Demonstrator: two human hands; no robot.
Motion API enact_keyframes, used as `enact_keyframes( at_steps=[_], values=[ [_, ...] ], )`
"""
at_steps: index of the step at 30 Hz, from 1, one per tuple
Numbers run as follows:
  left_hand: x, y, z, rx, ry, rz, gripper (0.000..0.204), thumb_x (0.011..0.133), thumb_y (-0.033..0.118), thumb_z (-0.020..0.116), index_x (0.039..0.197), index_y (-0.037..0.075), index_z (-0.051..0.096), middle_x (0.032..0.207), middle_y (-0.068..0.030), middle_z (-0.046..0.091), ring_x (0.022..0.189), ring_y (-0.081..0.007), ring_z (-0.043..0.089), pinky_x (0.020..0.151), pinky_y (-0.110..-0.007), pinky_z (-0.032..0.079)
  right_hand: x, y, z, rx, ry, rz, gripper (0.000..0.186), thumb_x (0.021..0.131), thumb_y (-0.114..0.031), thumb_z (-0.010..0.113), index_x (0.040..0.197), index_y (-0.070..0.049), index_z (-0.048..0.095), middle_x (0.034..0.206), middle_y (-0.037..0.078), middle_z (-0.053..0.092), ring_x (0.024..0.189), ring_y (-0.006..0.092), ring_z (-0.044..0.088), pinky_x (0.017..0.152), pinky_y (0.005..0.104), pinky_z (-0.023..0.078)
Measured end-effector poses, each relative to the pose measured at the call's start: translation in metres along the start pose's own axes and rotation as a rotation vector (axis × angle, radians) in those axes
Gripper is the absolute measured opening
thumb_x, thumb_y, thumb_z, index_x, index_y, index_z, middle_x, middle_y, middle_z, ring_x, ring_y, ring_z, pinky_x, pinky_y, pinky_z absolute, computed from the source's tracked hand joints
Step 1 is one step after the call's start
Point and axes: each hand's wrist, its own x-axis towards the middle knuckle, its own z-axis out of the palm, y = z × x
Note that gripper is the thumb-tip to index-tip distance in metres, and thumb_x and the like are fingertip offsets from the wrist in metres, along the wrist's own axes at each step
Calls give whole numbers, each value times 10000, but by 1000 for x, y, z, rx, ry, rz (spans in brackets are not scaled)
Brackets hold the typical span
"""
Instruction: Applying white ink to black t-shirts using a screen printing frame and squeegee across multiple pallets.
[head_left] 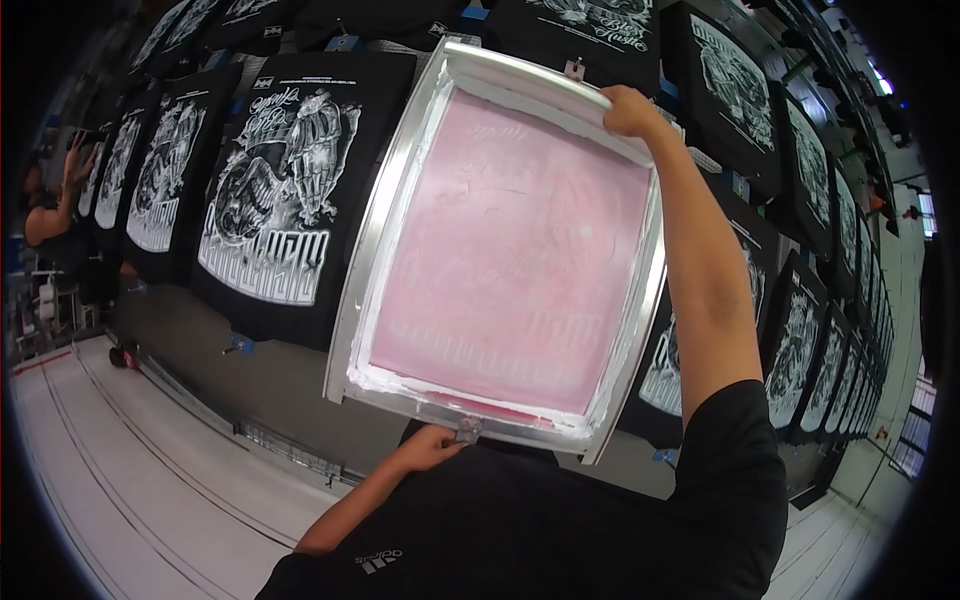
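- Screen frame [525,72], metal and rectangular, stands in front of the person's torso, its upper end leaning to the right; whether anything besides the hands supports it, I cannot tell.
- Pink mesh [510,270] fills the frame, with faint traces of a design and lettering showing on it.
- White residue [362,378] lines the inner edges, thickest around the lower corners.
- Right hand [635,112] is closed over the upper rail near its right end, the arm reaching up along the right side of the frame; some fingertips are hidden.
- Left hand [430,448] grips the middle of the lower rail, fingers curled in beside a small clip [467,430]; the thumb's exact place is unclear.
- Black shirts [270,200] with white and grey prints stand in rows behind the frame and to both sides.
- Blue clamp [238,345] sits below the large shirt on the left.
- Another person [55,215] is at the far left, arm raised near the shirts.
- Pale floor [150,480], crossed by dark lines, spreads at lower left.
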Motion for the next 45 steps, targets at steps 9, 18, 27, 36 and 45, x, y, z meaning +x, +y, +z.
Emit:
enact_keyframes(
  at_steps=[9, 18, 27, 36, 45],
  values=[
    [9, 11, -4, 2, -21, 105, 225, 939, 210, 605, 850, 14, 674, 687, 0, 604, 658, -72, 525, 608, -275, 437, -249, -147, 71, 73, -76, 65, 466, 675, -36, 573, 1126, -92, 676, 1111, 156, 675, 1036, 351, 621, 924, 412, 486],
    [11, 15, 9, 416, 174, -63, 298, 935, 296, 592, 1061, 40, 678, 924, -113, 686, 855, -193, 620, 781, -347, 492, -449, -261, 139, 194, 78, 30, 365, 642, 21, 583, 994, -62, 630, 895, 90, 644, 885, 306, 586, 787, 419, 460],
    [-35, 58, -8, 663, 173, -252, 500, 860, 529, 605, 956, 50, 714, 902, -199, 689, 882, -368, 659, 776, -427, 506, -448, -194, 104, 134, 119, 98, 325, 674, -171, 739, 974, -82, 650, 923, 122, 667, 947, 323, 609, 864, 448, 430],
    [-41, 55, -169, 464, 1358, 396, 330, 963, 320, 580, 1072, 22, 668, 816, -104, 670, 724, -138, 592, 666, -332, 484, -449, -82, 174, 1208, 157, 262, 257, 744, -84, 784, 960, 6, 680, 879, 49, 694, 813, 126, 632, 767, 293, 504],
    [-11, 77, -83, -107, 995, 358, 405, 1025, 274, 486, 1255, -46, 579, 1019, -62, 671, 913, -88, 578, 816, -246, 471, -500, -25, 153, 1511, 260, 456, 346, 707, -74, 802, 1026, -5, 686, 931, 62, 683, 893, 155, 622, 808, 301, 494]
  ],
)
